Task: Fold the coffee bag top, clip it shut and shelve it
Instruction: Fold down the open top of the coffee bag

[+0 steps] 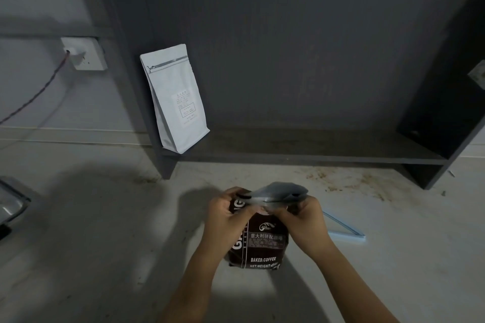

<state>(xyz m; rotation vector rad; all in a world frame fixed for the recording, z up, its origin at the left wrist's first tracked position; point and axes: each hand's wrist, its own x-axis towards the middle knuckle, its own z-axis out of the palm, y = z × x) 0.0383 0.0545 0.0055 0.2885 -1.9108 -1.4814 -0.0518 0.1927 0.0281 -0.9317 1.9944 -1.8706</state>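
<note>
Head camera, lower centre: left hand [223,211] and right hand [305,214] pinch the dark coffee bag [258,241] top, mid-fold; next likely needs the clip [343,228] lying right.

coffee bag [258,241] front | clip [346,228] right | pouch [174,99] on shelf [301,151] behind

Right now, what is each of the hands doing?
Left hand: closed, pinching the left side of the coffee bag top.
Right hand: closed, pinching the right side of the same bag's top.
</note>
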